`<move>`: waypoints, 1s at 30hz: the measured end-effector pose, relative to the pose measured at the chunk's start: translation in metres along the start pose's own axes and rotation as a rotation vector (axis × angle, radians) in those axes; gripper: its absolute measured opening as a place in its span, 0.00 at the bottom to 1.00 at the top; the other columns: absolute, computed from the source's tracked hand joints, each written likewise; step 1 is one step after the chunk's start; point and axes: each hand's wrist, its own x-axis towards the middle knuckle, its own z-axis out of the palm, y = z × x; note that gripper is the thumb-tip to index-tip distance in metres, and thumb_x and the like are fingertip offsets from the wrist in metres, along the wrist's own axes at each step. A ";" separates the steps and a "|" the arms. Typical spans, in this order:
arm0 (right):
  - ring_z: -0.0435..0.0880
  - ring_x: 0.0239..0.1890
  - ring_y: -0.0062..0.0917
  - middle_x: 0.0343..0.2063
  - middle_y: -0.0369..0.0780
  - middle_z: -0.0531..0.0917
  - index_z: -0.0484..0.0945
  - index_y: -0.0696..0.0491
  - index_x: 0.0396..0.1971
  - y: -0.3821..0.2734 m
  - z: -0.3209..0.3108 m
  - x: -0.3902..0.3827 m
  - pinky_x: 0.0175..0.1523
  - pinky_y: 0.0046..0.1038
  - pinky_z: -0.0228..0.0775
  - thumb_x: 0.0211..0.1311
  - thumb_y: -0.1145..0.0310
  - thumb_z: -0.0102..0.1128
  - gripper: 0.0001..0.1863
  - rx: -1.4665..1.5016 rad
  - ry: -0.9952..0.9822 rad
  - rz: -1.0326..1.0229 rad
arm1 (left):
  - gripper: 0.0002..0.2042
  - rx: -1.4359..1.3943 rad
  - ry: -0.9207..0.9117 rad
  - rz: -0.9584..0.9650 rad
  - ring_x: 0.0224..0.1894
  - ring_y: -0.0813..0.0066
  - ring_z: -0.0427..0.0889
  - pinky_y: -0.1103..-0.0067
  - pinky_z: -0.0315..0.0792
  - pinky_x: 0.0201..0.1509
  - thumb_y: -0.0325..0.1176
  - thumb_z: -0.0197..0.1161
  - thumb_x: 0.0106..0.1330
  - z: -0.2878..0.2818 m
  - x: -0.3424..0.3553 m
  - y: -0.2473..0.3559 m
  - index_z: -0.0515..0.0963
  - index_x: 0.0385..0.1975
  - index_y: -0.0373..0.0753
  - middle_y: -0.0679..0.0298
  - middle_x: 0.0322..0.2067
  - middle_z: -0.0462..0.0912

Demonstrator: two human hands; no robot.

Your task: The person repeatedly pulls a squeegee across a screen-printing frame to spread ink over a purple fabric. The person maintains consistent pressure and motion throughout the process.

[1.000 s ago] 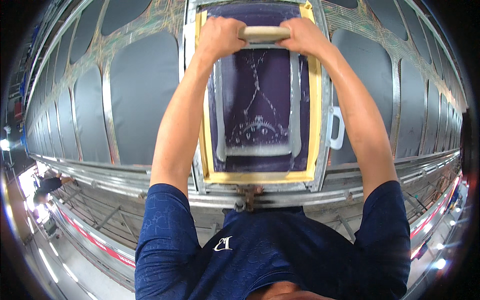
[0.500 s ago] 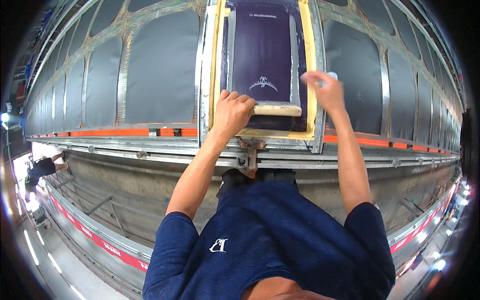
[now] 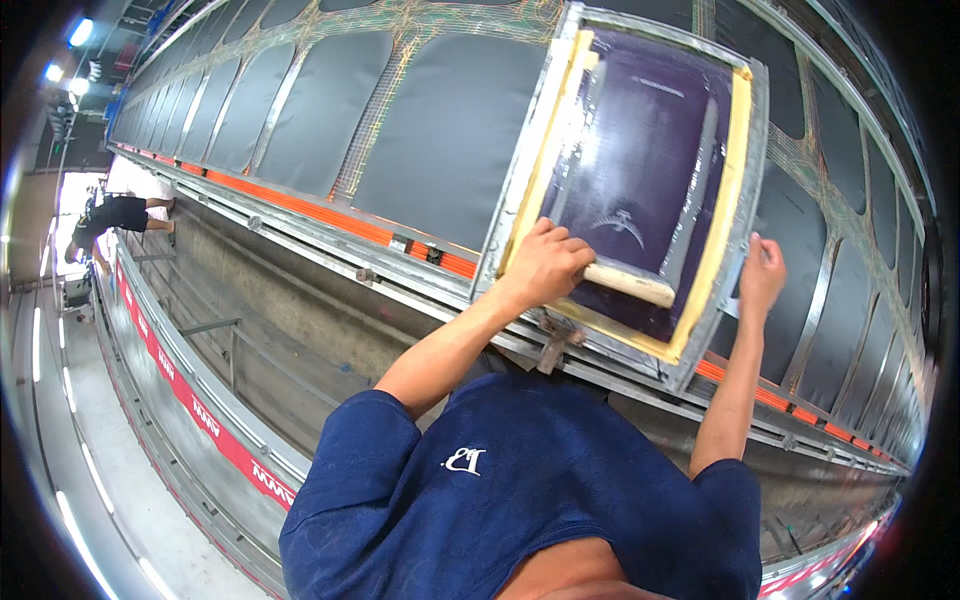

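Observation:
My left hand (image 3: 547, 263) is wrapped round the left end of a squeegee (image 3: 632, 284) with a pale wooden handle. The squeegee lies across the near end of a purple printing screen (image 3: 650, 150). Yellow tape (image 3: 712, 225) edges the screen inside its grey metal frame (image 3: 757, 160). A pale arc-shaped design shows in the mesh just beyond the squeegee. At the frame's right side, my right hand (image 3: 762, 272) is closed, fingertips pinched together. Something small and bluish white shows beside its fingers, too little of it to name.
Dark fabric panels (image 3: 440, 140) lie in a row along the long printing table, on both sides of the screen. A metal rail with a bracket (image 3: 560, 345) runs along the near edge. Behind it lies a walkway (image 3: 300, 330). Another person (image 3: 120, 215) stands far left.
My view has turned, so the table now slants down to the right. My right hand has dropped from above the screen's right edge to beside the frame. The left hand keeps the squeegee.

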 end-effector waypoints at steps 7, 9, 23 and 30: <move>0.87 0.34 0.30 0.32 0.42 0.88 0.85 0.53 0.35 -0.100 0.163 -0.077 0.41 0.34 0.76 0.63 0.59 0.69 0.12 0.230 0.008 0.057 | 0.18 0.081 -0.012 -0.050 0.39 0.67 0.83 0.67 0.72 0.49 0.24 0.72 0.40 -0.095 -0.060 -0.124 0.84 0.36 0.46 0.71 0.39 0.88; 0.89 0.33 0.38 0.31 0.47 0.87 0.84 0.53 0.33 -0.132 0.209 -0.097 0.39 0.38 0.76 0.64 0.61 0.67 0.11 0.278 0.071 -0.040 | 0.19 0.154 -0.040 -0.044 0.38 0.68 0.83 0.68 0.71 0.46 0.25 0.71 0.40 -0.115 -0.095 -0.153 0.84 0.36 0.46 0.70 0.40 0.88; 0.84 0.24 0.40 0.19 0.47 0.82 0.82 0.53 0.32 -0.151 0.254 -0.108 0.34 0.39 0.72 0.65 0.57 0.63 0.13 0.111 0.083 0.052 | 0.18 0.198 -0.079 0.122 0.34 0.70 0.78 0.70 0.67 0.45 0.23 0.65 0.48 -0.119 -0.142 -0.215 0.83 0.41 0.44 0.71 0.41 0.86; 0.84 0.48 0.45 0.44 0.48 0.87 0.85 0.49 0.41 -0.183 0.230 -0.071 0.52 0.42 0.76 0.66 0.55 0.64 0.14 -0.343 -0.249 0.012 | 0.15 0.166 -0.009 0.179 0.35 0.67 0.80 0.68 0.68 0.44 0.22 0.65 0.47 -0.086 0.023 -0.315 0.82 0.37 0.45 0.70 0.38 0.87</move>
